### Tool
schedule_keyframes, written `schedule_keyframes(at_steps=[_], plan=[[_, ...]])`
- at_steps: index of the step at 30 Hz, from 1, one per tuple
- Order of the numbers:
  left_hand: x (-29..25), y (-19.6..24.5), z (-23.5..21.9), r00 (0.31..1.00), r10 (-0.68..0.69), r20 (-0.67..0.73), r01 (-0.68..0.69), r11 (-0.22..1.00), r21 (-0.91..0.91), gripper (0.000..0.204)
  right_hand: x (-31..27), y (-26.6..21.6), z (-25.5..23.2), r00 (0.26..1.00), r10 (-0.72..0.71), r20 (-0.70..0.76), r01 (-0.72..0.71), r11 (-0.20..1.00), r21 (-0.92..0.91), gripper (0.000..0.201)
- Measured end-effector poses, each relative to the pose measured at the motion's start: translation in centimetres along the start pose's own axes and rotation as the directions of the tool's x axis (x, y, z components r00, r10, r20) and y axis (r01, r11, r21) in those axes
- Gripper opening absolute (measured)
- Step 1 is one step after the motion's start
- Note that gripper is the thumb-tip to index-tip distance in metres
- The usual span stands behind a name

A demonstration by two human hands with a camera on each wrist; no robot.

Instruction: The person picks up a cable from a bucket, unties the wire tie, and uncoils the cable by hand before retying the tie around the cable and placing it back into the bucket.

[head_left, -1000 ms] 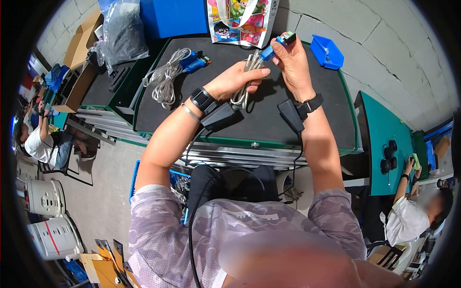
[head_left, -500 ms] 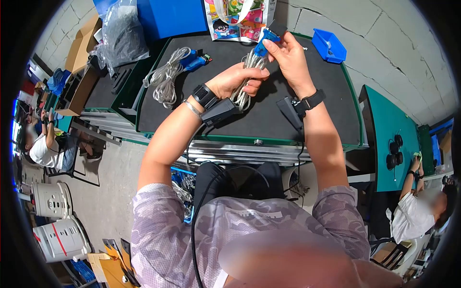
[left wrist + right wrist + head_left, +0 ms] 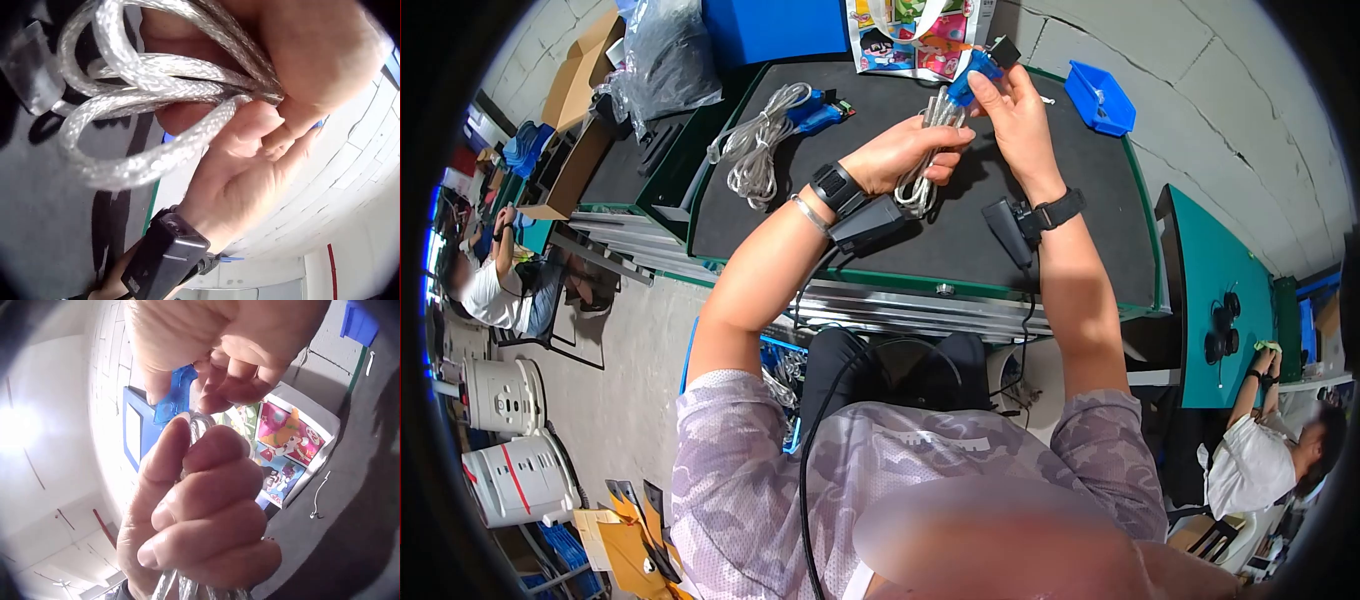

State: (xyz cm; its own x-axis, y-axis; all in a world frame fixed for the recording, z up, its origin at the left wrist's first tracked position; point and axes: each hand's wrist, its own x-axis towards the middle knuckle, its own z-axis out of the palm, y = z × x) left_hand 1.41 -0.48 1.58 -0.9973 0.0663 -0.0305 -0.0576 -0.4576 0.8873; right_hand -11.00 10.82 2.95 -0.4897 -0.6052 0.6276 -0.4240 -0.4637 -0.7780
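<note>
My left hand [image 3: 910,155] grips a coiled bundle of silvery, clear-jacketed cable [image 3: 918,197] over the dark mat. In the left wrist view its cable loops [image 3: 119,169] spread out beyond the curled fingers. At the bundle's upper end is a translucent blue connector [image 3: 972,78], with a black block [image 3: 1003,52] at its tip. My right hand [image 3: 1022,125] pinches the blue connector between thumb and fingers; in the right wrist view the connector [image 3: 174,397] shows just above the left fist. A second coiled cable [image 3: 755,160] with blue connectors [image 3: 820,118] lies to the left on the mat.
A printed bag [image 3: 900,45] stands at the table's back edge. The blue bin [image 3: 1098,98] sits at the back right corner. Left of the mat are a plastic bag [image 3: 665,70] and a cardboard box [image 3: 580,100]. Other people sit at both sides.
The blue connector has turned from pointing right to pointing more upward, then tilted slightly right again, with the right fingers shifting on it. The left hand keeps hold of the coiled cable.
</note>
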Motion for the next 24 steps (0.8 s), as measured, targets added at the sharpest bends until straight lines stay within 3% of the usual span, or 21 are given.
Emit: schedule_keyframes(at_steps=[3, 6, 8, 13, 16, 20, 24], plan=[[0.3, 0.0, -0.5, 0.997, 0.067, -0.038, -0.067, 0.998, 0.022, 0.016, -0.1, 0.2, 0.0, 0.998, 0.036, 0.042, -0.034, 0.998, -0.043, 0.032], [0.4, 0.1, -0.7, 0.991, 0.111, -0.07, -0.104, 0.99, 0.1, 0.016, -0.1, -0.6, 0.0, 0.998, 0.066, -0.009, -0.065, 0.994, 0.082, 0.041], [0.2, 0.2, -0.4, 0.995, 0.091, -0.049, -0.084, 0.988, 0.132, 0.016, 0.2, -1.2, -0.8, 0.986, 0.163, 0.037, -0.164, 0.896, 0.412, 0.046], [-0.3, 0.3, 0.3, 0.998, 0.007, 0.057, -0.013, 0.994, 0.11, 0.015, 0.4, -1.3, -2.1, 0.986, 0.105, 0.129, -0.157, 0.844, 0.513, 0.035], [-0.5, 0.3, 0.3, 0.997, -0.019, 0.078, 0.011, 0.994, 0.107, 0.015, 0.4, -0.7, -2.2, 0.993, 0.051, 0.107, -0.1, 0.843, 0.529, 0.031], [-0.1, 0.1, -0.2, 0.998, -0.011, 0.065, 0.003, 0.993, 0.116, 0.015, 0.2, -2.2, -1.8, 0.998, 0.015, 0.066, -0.045, 0.871, 0.489, 0.024], [-0.1, 0.0, -0.2, 0.998, -0.015, 0.056, 0.006, 0.988, 0.152, 0.015, 0.4, -1.6, -2.3, 0.989, 0.006, 0.146, -0.084, 0.842, 0.533, 0.019]])
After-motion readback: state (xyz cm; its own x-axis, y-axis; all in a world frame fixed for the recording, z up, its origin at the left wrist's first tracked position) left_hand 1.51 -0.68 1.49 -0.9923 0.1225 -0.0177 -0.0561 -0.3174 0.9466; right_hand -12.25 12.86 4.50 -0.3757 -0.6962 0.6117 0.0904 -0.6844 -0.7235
